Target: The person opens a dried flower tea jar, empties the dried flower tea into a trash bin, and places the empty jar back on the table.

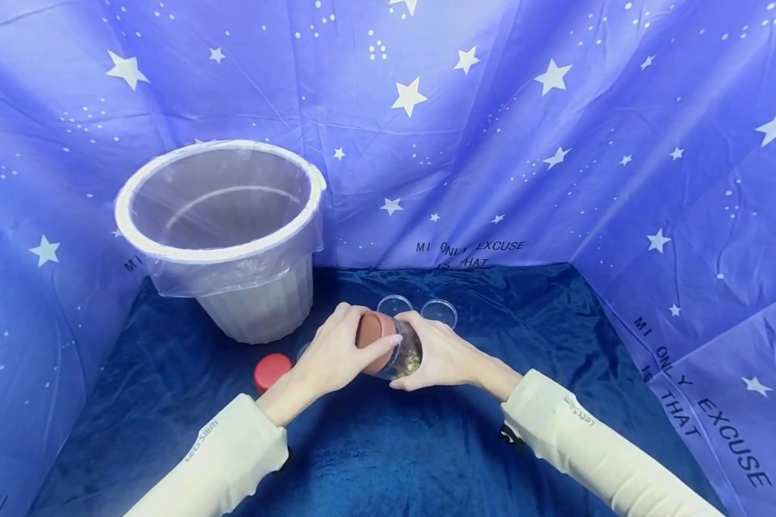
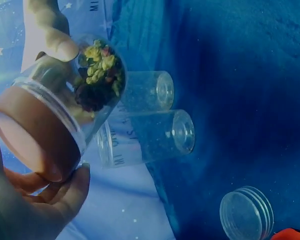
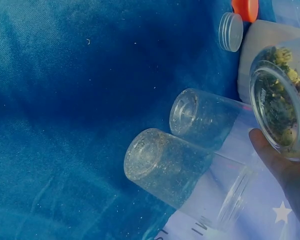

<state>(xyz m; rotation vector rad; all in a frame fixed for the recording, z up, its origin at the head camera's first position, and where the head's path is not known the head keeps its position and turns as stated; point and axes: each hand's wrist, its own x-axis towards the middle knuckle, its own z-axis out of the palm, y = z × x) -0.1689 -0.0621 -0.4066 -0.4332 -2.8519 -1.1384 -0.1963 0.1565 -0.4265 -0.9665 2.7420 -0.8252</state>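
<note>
My left hand [image 1: 336, 348] grips the brown lid [image 1: 370, 339] of a clear plastic jar [image 2: 97, 95], and my right hand [image 1: 445, 352] is wrapped around the jar's body. Dried yellow and dark flowers [image 2: 100, 65] lie gathered towards the jar's bottom end. The jar is held tilted above the blue cloth, its lid end towards the left hand. In the left wrist view, fingers of the left hand curl round the lid's edge, while the right thumb lies along the jar's side. The lid sits on the jar's mouth.
Two clear jars [image 3: 155, 165] stand side by side behind the hands. A red lid [image 1: 273, 372] and a clear screw lid [image 2: 247, 214] lie to the left. Behind them stands a large white bin [image 1: 259, 301] with a plastic liner. Star-printed curtains [image 1: 491, 143] surround the blue cloth [image 1: 388, 445].
</note>
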